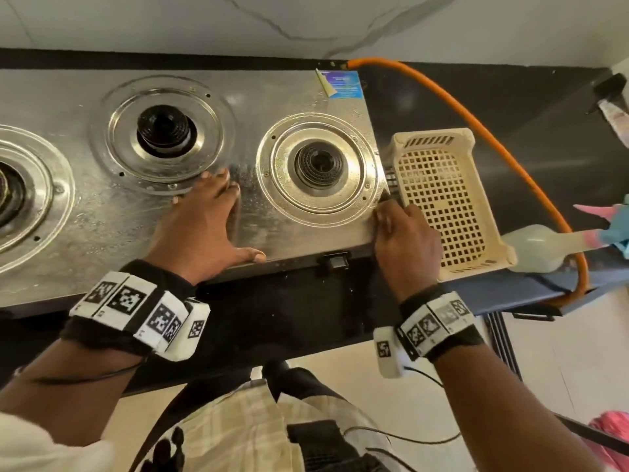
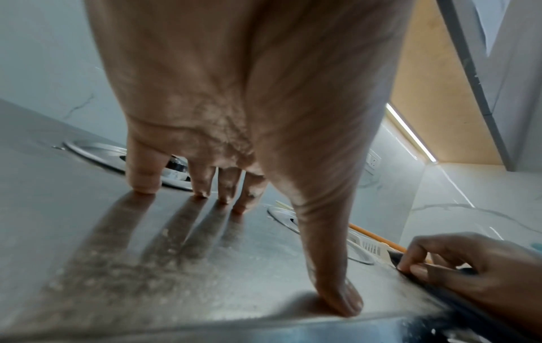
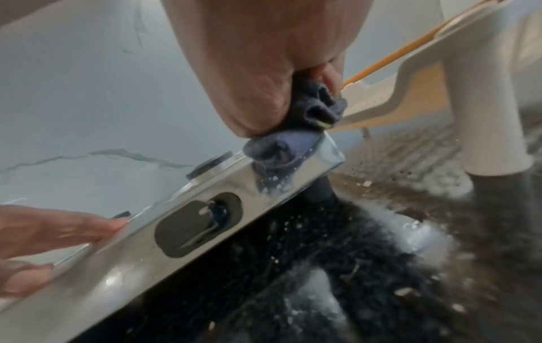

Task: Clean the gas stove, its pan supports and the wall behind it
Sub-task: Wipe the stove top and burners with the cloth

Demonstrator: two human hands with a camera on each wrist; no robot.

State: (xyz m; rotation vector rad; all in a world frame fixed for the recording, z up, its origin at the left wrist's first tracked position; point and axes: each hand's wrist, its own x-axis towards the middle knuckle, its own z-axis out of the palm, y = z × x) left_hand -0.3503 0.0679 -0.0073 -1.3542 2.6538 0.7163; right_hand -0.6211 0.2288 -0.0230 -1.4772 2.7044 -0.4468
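Observation:
A steel gas stove (image 1: 102, 219) with bare burners lies on a black counter; no pan supports are on it. My left hand (image 1: 204, 219) presses flat on the wet stove top between the middle burner (image 1: 165, 129) and the right burner (image 1: 320, 165), fingers spread (image 2: 143, 176). My right hand (image 1: 405, 240) grips a bunched dark blue-grey cloth (image 3: 296, 139) against the stove's right front corner (image 3: 328, 153). In the head view the cloth is almost hidden under the fingers. The white marble wall (image 1: 306, 18) runs behind the stove.
A cream plastic basket (image 1: 442, 199) stands right beside the stove, close to my right hand. An orange gas hose (image 1: 493, 137) arcs behind it. A pale spray bottle (image 1: 534, 247) with a pink and blue head lies at the counter's right edge. Crumbs and water lie on the counter (image 3: 381, 255).

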